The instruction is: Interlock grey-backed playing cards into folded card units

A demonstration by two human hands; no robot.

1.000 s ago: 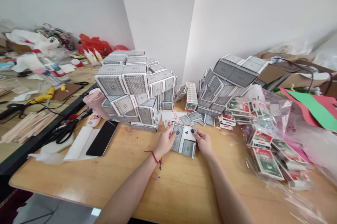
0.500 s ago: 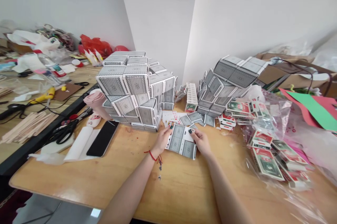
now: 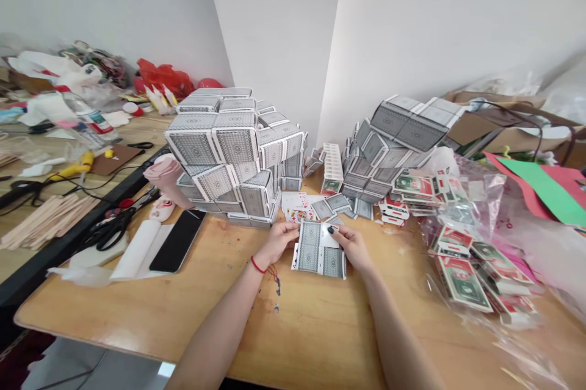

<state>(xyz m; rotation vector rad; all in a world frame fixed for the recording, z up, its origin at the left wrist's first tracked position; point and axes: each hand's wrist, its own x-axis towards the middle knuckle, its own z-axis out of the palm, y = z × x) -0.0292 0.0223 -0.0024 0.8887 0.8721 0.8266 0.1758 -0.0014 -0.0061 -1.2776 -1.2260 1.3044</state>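
Between my hands are joined playing cards [image 3: 310, 249], grey patterned backs up, with a white card face showing at the upper right. My left hand [image 3: 278, 242] is closed at their upper left edge, fingertips pinching there. On the right side, my right hand [image 3: 351, 246] pinches the upper corner, its thumb on the white face. Just beyond lie loose cards [image 3: 297, 204], some face up, and more cards [image 3: 337, 204] back up. Large block shapes built from folded cards stand behind, one structure [image 3: 229, 158] at the left and another [image 3: 389, 146] at the right.
A black phone [image 3: 177, 241] lies left on the wooden table [image 3: 297, 329], near black scissors [image 3: 107, 231] and a pink roll [image 3: 167, 176]. Red-green card boxes [image 3: 464, 283] and clear plastic lie at the right. Wooden sticks [image 3: 43, 222] and a yellow glue gun [image 3: 75, 167] are far left.
My left hand has shifted slightly left along the joined cards' edge. The cards have turned a little and lie squarer to me. My right hand keeps its pinch.
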